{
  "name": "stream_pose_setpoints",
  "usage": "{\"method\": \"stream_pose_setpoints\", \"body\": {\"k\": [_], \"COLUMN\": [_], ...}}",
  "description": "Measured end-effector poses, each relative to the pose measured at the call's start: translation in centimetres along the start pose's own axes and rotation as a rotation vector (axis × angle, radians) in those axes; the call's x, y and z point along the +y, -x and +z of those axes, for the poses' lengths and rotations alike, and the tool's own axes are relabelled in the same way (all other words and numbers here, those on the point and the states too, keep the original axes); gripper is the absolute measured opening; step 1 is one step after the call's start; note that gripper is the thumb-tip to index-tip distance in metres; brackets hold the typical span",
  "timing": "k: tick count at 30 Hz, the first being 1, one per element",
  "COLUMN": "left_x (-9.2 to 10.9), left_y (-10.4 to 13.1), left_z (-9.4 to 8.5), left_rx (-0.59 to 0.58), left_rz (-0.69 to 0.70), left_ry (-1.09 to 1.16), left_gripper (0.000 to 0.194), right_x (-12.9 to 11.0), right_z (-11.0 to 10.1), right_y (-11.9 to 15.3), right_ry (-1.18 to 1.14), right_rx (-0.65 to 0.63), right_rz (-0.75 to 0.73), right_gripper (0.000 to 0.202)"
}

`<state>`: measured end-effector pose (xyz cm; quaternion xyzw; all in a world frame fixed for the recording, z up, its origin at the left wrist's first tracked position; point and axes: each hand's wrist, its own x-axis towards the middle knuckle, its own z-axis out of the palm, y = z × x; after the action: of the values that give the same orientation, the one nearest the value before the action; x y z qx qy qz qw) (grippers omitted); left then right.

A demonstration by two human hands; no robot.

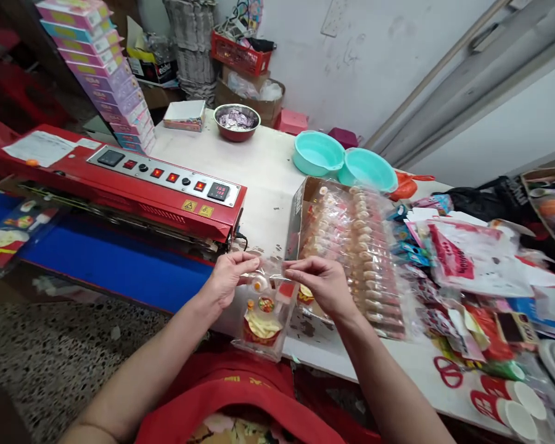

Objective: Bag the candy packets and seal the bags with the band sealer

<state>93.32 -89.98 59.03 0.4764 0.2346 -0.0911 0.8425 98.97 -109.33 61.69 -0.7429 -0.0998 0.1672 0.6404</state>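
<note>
Between my hands hangs a clear plastic bag (pixel 263 327) with small toy food pieces inside: fries in a red box, a fried egg and a bowl. My left hand (pixel 224 280) pinches its top left corner, close to the end of the red sealing machine (pixel 166 185). At the top right corner my right hand (pixel 321 283) pinches the same edge. Just right of that hand stands an open carton (pixel 297 216) packed with rows of similar filled bags (pixel 370 265).
A blue conveyor belt (pixel 111 265) runs along the machine, with another filled bag (pixel 9 237) at its far left. Behind are a stack of boxes (pixel 106 80), a metal bowl (pixel 237 132) and turquoise basins (pixel 319 154). Red scissors (pixel 448 372) and paper cups (pixel 504 413) lie at right.
</note>
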Motion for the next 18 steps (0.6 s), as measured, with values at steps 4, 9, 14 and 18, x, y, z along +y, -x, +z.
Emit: {"method": "stream_pose_setpoints", "body": {"k": [4,9,14,18], "left_x": [-2.5,-3.9,-3.0,-2.5], "left_y": [-1.2,-3.1,-4.1,-4.2], "left_z": [-2.6,-5.9,-9.9,-12.6], "left_rx": [0.205,0.349,0.387,0.442], "left_rz": [-0.068,-0.105,-0.136,-0.103], "left_ry": [0.021,0.046,0.065,0.054], "left_gripper": [0.026,0.023,0.032,0.035], "right_x": [4.3,7.7,10.2,11.4], "right_z": [2.8,6.4,9.8,13.1], "right_y": [-0.9,-2.9,-6.4,-8.7], "right_ry": [-0.082,-0.198,-0.297,-0.323], "right_rx": [-0.021,0.022,0.109,0.131], "right_rz": [0.165,0.286,0.319,0.323], "right_gripper": [0.026,0.039,0.046,0.045]}}
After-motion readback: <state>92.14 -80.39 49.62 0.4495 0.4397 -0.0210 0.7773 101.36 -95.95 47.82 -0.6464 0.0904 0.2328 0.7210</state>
